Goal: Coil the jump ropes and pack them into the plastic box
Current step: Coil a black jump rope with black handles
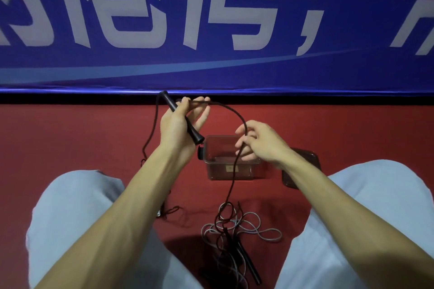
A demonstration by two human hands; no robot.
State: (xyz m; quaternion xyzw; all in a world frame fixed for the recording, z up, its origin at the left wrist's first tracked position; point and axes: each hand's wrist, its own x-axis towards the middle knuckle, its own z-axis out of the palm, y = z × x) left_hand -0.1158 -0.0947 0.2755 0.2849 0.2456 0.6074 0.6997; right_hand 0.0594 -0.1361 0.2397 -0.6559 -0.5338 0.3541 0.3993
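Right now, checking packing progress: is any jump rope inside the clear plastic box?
No, the clear plastic box shows only its bare bottom.

Box (231, 172) on floor (70, 136), lid (310, 162) to its right, ropes (226, 213) heaped nearer the person

The red floor (70, 138) carries a plastic box (225, 172), a lid (310, 159), and tangled jump ropes (223, 218).

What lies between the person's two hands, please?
In the head view, a dark rope arcs from the left hand across to the right hand.
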